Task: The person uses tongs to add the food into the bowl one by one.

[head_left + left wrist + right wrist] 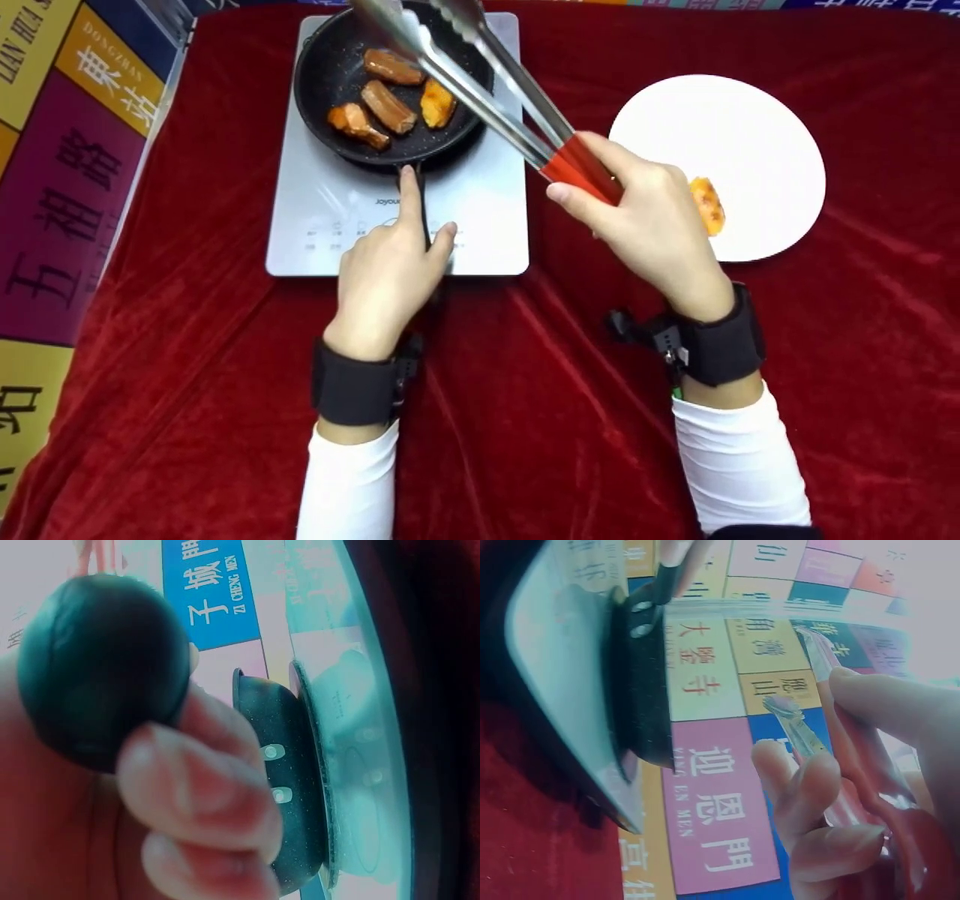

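My left hand grips the handle of a black frying pan, index finger stretched along it toward the pan. The handle's round end shows close up in the left wrist view. Two brown meat strips and two orange-glazed pieces lie in the pan. My right hand holds metal tongs with red grips. Their arms are spread apart over the pan's far right side, with nothing seen between them; the tips are cut off at the head view's top edge.
The pan stands on a silver induction cooker. A white plate at the right bears one orange-browned piece, partly behind the right hand. Red velvet cloth covers the table. Colourful panels with lettering border it.
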Demonstrator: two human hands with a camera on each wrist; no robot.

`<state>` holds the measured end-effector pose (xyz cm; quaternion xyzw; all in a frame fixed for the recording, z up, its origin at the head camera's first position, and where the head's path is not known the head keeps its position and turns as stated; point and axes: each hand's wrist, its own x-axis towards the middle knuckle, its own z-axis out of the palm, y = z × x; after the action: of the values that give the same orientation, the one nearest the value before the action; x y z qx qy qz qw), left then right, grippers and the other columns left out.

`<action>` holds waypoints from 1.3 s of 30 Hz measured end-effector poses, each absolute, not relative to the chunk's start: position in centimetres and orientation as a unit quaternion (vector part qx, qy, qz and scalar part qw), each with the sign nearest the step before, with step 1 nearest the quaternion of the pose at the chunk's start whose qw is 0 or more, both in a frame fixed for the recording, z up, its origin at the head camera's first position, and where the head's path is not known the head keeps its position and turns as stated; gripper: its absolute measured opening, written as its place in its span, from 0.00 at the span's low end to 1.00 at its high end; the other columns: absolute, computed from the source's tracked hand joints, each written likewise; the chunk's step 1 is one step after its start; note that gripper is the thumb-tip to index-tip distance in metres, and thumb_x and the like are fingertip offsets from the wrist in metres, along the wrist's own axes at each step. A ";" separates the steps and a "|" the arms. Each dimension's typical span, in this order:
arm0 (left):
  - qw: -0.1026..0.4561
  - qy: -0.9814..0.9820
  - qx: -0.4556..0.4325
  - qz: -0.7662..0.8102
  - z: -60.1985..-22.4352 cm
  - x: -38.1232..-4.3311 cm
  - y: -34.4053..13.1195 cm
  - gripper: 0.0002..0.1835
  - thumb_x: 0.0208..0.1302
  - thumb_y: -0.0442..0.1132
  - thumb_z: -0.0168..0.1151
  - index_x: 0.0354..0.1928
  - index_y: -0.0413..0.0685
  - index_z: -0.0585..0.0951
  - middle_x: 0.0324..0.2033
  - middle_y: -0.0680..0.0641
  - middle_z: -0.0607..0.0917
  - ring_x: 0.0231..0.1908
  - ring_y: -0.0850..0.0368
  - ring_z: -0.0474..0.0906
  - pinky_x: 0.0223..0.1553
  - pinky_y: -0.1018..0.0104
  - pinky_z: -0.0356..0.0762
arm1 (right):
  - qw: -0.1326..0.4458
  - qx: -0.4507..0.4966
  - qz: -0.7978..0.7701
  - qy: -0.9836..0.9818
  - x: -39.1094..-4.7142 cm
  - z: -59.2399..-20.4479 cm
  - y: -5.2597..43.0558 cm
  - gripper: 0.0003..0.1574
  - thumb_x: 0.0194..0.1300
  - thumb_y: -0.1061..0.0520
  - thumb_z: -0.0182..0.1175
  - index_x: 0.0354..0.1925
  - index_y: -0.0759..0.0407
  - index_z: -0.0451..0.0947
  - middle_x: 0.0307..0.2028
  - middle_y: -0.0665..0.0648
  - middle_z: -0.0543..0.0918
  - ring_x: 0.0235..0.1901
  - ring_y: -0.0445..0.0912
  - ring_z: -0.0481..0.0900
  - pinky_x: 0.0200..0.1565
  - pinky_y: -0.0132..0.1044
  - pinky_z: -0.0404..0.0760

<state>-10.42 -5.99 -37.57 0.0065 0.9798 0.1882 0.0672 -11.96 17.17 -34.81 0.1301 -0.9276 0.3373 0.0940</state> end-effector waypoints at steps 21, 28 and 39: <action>0.072 0.979 0.008 0.193 -37.4 -10.4 -6.0 0.41 0.63 0.60 0.42 0.69 0.51 0.39 0.12 0.49 0.72 0.12 0.53 0.67 0.14 0.59 0.63 | 0.168 0.126 0.287 -0.935 -8.9 -33.8 21.4 0.30 0.52 0.44 0.63 0.54 0.46 0.74 0.42 0.51 0.81 0.32 0.46 0.76 0.35 0.39 0.68; 0.067 0.979 0.012 0.191 -37.4 -10.3 -6.1 0.41 0.63 0.60 0.42 0.69 0.50 0.40 0.12 0.49 0.72 0.12 0.53 0.67 0.15 0.58 0.64 | 0.174 0.098 0.258 -0.945 -7.6 -35.1 24.2 0.35 0.50 0.46 0.66 0.58 0.45 0.71 0.49 0.55 0.77 0.40 0.54 0.77 0.40 0.45 0.69; 0.074 0.979 0.007 0.189 -37.3 -10.3 -6.0 0.41 0.63 0.61 0.41 0.69 0.51 0.39 0.12 0.49 0.73 0.13 0.51 0.70 0.17 0.56 0.65 | 0.184 0.080 0.217 -0.955 -5.7 -36.6 27.8 0.34 0.51 0.49 0.66 0.58 0.45 0.70 0.46 0.60 0.79 0.31 0.58 0.75 0.34 0.47 0.67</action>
<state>-10.32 -5.98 -37.32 0.0068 0.9792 0.1887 0.0740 -5.68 27.80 -36.55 0.0797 -0.9554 0.2172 0.1837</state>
